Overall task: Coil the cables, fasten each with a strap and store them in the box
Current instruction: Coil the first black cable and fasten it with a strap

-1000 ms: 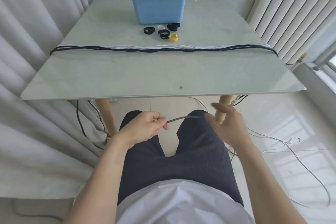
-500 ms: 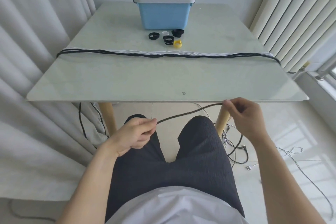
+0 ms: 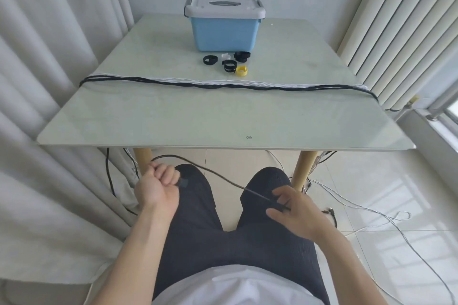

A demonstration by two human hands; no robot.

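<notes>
Left hand (image 3: 158, 187) fisted round cable (image 3: 213, 173); right hand (image 3: 295, 208) pinching it.

Glossy glass table (image 3: 173, 119), plastic box (image 3: 224, 32)

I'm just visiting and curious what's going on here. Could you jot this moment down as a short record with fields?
Left hand: curled round the dark cable, above the left knee
Right hand: pinches the same cable further along
Cable bundle: black and white cables stretched across the table, ends hanging over both sides
Straps: black, white and yellow loops in front of the box
Box: blue, grey lid on, at the table's far end
Floor: loose white wires on the right
</notes>
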